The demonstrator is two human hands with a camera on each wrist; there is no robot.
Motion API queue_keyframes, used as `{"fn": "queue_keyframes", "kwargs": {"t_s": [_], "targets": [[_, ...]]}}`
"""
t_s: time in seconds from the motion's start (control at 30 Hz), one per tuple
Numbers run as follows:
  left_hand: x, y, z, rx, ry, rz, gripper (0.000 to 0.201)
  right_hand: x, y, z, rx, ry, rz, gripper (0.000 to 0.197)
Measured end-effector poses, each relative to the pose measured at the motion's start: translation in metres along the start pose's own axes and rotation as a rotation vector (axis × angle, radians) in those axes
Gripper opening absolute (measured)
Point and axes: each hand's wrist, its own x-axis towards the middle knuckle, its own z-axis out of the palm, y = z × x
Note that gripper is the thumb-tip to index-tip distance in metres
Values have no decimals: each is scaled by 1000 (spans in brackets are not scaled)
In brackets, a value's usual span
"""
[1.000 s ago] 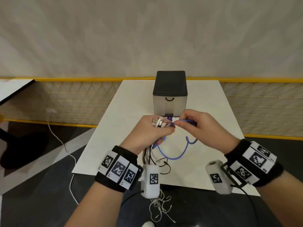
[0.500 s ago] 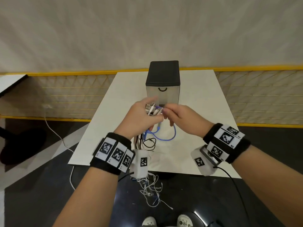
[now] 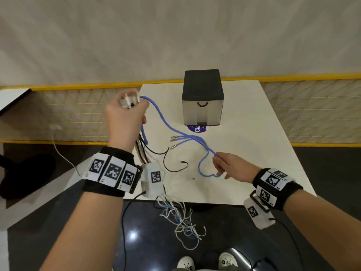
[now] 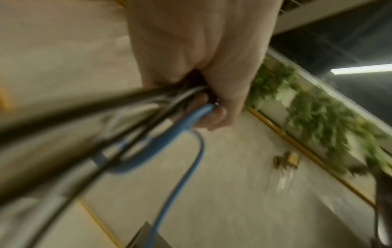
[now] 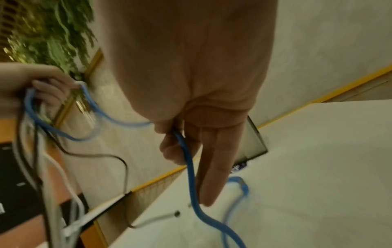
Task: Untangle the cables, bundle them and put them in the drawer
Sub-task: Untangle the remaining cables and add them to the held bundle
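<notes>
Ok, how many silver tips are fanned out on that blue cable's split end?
3: close together over the white table, upper silver tip, middle silver tip, lower silver tip. The plugs bunched in the left hand may hide more.

Cable bundle (image 4: 89, 130) heavily motion-blurred

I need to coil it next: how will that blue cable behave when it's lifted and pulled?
Probably floppy: the blue cable sags in curves between the left hand and right hand. Likely light, since a fingertip pinch holds it. Its loose end loops on the table, so it may drag and snag the black cable.
</notes>
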Motion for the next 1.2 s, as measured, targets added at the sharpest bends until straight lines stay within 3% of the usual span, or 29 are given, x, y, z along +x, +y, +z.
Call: {"fn": "queue_keyframes", "kwargs": {"t_s": [0.1,0.17,0.2,0.3,0.4,0.5,0.57,0.67,0.77,0.87,0.97,1.1,1.2], "targets": [[-16,-2,10,127,-433,120,61,-4,-33,-11,-13,10,-58,30],[-28,-6,23,295,-668,117,58,-6,-62,-23,-68,40,-151,29],[-31,-8,28,352,-706,90,47,-8,-77,-30,-88,66,-198,28],[-37,-11,37,307,-623,61,7,-9,-102,-47,-124,176,-322,25],[-34,-7,37,156,-410,51,18,-4,-92,-44,-124,251,-355,22],[-22,6,29,-51,-188,6,21,7,-58,-21,-204,126,-236,19],[-14,12,23,-83,-116,7,20,12,-41,-6,-171,47,-157,20],[-11,12,16,-57,-127,0,18,13,-44,1,2,55,-109,21],[-9,7,15,-35,-141,-50,14,4,-71,-9,125,72,-191,24],[-9,6,13,-52,-143,-90,25,-8,-96,-22,126,71,-304,25],[-13,5,12,-9,-149,-62,21,-18,-108,-24,116,48,-359,25],[-12,3,9,46,-170,-44,16,-24,-106,-16,93,-6,-337,27],[-13,1,10,172,-288,-32,8,-21,-93,-4,45,-110,-270,29]]}}
